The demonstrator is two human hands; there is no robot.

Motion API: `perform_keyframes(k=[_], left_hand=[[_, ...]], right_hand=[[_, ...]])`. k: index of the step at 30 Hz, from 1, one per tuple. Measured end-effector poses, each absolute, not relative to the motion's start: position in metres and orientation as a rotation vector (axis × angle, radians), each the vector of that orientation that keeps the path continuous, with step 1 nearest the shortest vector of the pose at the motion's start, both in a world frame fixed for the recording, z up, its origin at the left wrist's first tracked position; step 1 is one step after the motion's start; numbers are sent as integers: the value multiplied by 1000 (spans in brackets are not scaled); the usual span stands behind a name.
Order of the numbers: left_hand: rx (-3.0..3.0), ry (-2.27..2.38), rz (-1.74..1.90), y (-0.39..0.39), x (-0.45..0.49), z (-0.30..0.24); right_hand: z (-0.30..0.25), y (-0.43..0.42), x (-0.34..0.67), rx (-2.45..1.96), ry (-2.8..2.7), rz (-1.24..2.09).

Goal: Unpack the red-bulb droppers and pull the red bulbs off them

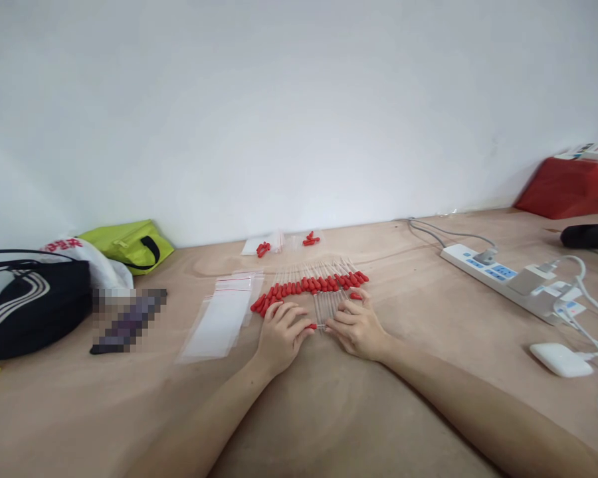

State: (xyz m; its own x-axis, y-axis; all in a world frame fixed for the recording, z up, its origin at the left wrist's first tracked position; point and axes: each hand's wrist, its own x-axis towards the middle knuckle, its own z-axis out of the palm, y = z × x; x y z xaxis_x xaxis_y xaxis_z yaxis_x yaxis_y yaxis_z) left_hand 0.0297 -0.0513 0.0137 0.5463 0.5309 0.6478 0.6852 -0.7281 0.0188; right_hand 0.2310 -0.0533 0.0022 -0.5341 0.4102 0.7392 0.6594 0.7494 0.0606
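Head view: left hand [282,332] and right hand [356,326] at one red-tipped stick [311,326].
Left thumb and fingers pinch its red end; stick lies crosswise, on the near side of the row of red-tipped sticks [311,285] on the table [289,425]. Right hand curled at its other end, grip can't tell. Clear bags [222,315] beside left hand, power strip [503,279] far right.
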Motion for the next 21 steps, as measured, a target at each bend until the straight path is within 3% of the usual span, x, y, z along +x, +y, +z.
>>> perform_keyframes(k=[21], left_hand=[[-2499,-1113,-1036,-54,13,14]], right_hand=[[-1,-53,251,-880,-2128,-347]])
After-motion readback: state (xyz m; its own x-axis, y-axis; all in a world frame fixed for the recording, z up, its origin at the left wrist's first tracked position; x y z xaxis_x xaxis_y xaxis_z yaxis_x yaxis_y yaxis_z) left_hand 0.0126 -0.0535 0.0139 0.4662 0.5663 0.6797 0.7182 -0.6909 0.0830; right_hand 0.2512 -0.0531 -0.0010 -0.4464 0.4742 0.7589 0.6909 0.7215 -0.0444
